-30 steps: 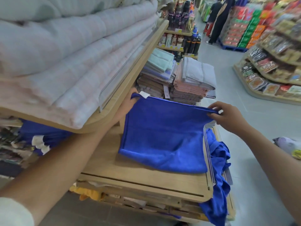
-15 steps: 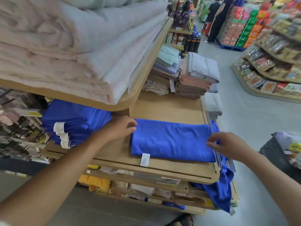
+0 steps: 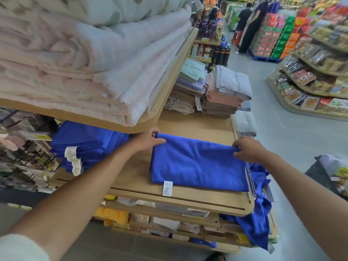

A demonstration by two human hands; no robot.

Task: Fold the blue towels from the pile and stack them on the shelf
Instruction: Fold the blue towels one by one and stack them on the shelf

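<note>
Head view, both my hands on one blue towel lying flat on the wooden shelf. Left hand pinches the far-left corner, thumb on top. Right hand grips the far-right corner, fingers curled over the far edge. The towel is part folded, a flat rectangle, with a white label sticking out at the near edge.

Key relation: the towel's long axis runs left to right across the shelf, one hand at each end of the far edge. The stack of folded blue towels sits to the left, tucked under the upper shelf, apart from this towel. My left hand is the nearer one to it. The loose blue pile hangs off the right end, below my right arm.

My guess: one more fold across the long axis, right end carried over to the left, then a slide left onto the stack. Fold not done yet, and the towel is not on the stack.
</note>
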